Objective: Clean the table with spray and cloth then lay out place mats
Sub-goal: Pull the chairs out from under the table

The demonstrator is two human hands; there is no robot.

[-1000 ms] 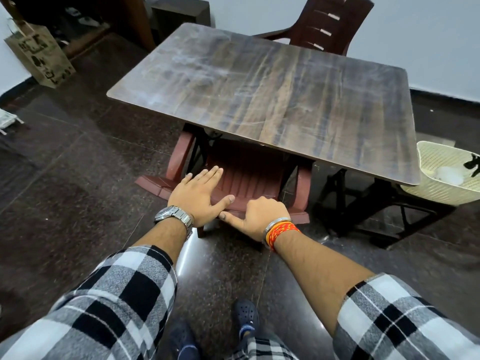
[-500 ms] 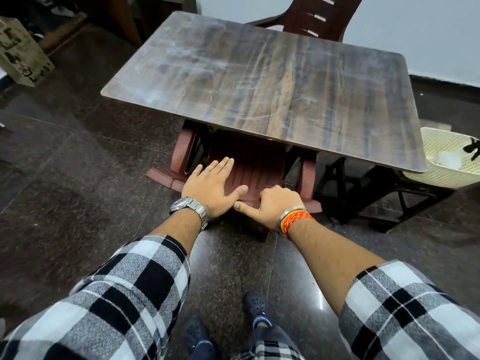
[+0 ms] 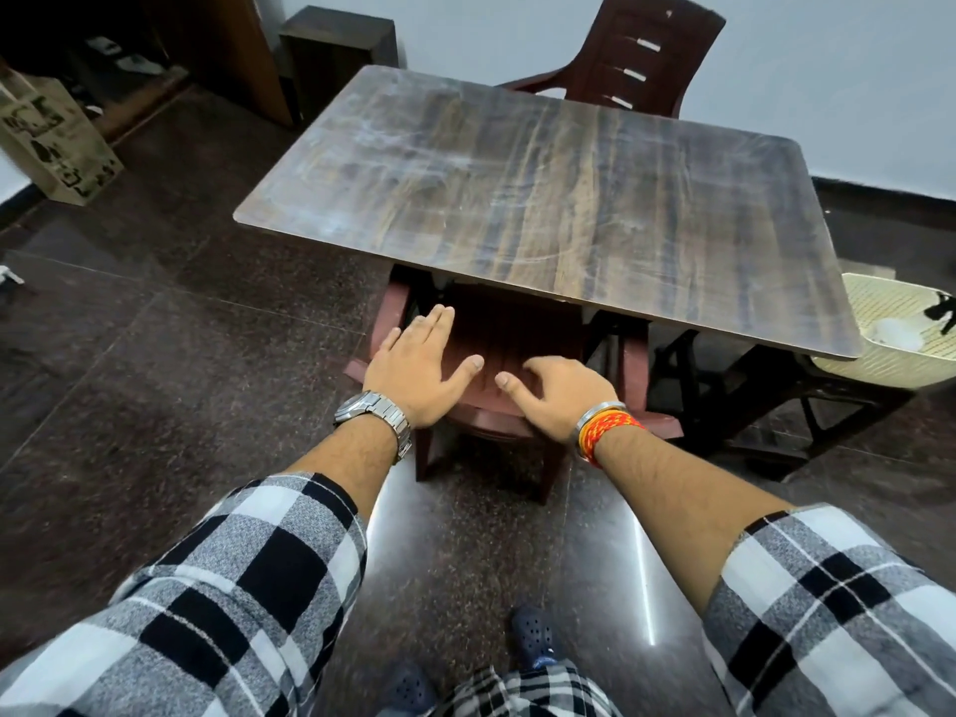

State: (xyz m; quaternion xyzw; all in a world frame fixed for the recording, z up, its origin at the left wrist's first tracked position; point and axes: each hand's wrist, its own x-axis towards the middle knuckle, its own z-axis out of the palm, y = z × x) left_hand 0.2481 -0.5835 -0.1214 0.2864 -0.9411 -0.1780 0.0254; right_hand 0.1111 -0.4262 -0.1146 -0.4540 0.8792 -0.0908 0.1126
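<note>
The wood-grain table [image 3: 569,199] stands ahead of me, its top bare and streaked with pale smears. A reddish-brown plastic chair [image 3: 507,328] is tucked under its near edge. My left hand [image 3: 419,370] lies flat on the chair's back, fingers straight and pointing forward. My right hand [image 3: 558,395] hovers or rests beside it with the fingers loosely curled and the thumb out. Neither hand holds anything. No place mats are in view.
A cream basket [image 3: 890,364] sits at the table's right end, holding a white lump [image 3: 895,331] and a black item [image 3: 941,313]. A second dark chair [image 3: 646,54] stands at the far side. A printed paper bag [image 3: 51,142] and a dark box [image 3: 336,49] are at the left.
My hands have moved apart, so the thumbs no longer touch. The right hand's fingers have loosened from a fist. The chair sits further under the table.
</note>
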